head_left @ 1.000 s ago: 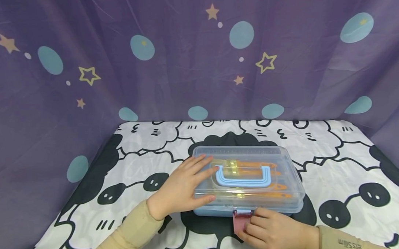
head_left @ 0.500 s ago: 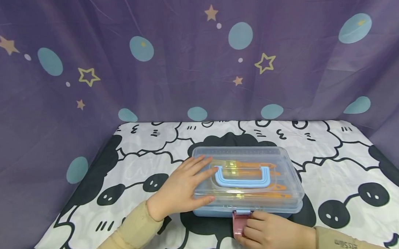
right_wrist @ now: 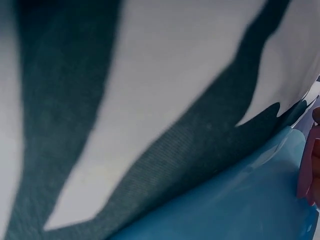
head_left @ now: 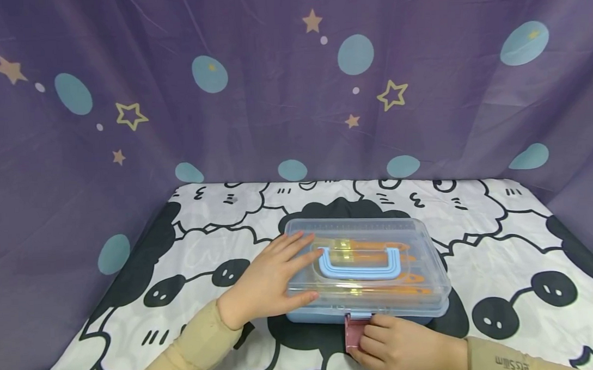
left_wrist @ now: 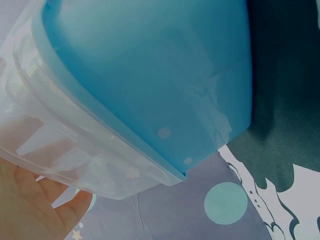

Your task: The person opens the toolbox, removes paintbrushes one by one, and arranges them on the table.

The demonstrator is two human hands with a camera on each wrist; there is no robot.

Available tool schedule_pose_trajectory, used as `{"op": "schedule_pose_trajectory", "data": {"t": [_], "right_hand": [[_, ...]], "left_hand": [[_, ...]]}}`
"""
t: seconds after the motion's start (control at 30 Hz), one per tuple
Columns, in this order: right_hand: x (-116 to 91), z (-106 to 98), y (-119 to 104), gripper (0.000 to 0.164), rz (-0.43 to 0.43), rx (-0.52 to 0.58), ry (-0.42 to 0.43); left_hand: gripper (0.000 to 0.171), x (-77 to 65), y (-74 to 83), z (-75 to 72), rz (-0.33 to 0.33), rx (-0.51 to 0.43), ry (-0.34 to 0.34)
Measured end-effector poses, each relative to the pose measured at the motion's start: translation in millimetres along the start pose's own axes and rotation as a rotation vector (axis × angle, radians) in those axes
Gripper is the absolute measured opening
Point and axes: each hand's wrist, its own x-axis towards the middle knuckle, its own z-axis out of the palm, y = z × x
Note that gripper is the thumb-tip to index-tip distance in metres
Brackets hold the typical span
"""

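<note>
A storage box with a clear lid (head_left: 422,262) and a light blue base (head_left: 316,316) sits on the table. Through the lid show several orange-handled paintbrushes (head_left: 377,245); a blue carry handle (head_left: 360,272) lies folded down on top. Spread fingers of my left hand (head_left: 270,276) rest on the lid's left end; the left wrist view catches this hand (left_wrist: 25,210) beside the lid. At the front, my right hand (head_left: 407,344) holds the pink latch (head_left: 354,335), which stands out from the box, its fingers curled at the latch's right side. The right wrist view shows only fingertips (right_wrist: 316,172) there.
The table wears a white cloth (head_left: 205,245) with black cartoon sheep drawings. Behind it and at both sides hangs a purple curtain (head_left: 275,131) with stars and teal ovals.
Fingers of my right hand have shifted very slightly downward at the pink latch. My left hand and the box have stayed in place.
</note>
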Motion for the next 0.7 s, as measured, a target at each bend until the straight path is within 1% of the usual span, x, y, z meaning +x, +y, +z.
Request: {"op": "schedule_pose_trajectory", "data": {"t": [0.33,0.7], "right_hand": [[-1.7,1.8,-3.7,0.022,-0.017,-0.009,-0.016],[-2.7,4.5,-3.5,0.016,-0.005,0.025,-0.027]], "left_hand": [[0.064,-0.8,0.3,0.6,-0.001,0.002,-0.003],[0.064,-0.6,-0.2,0.8,0.008,0.007,0.006]]}}
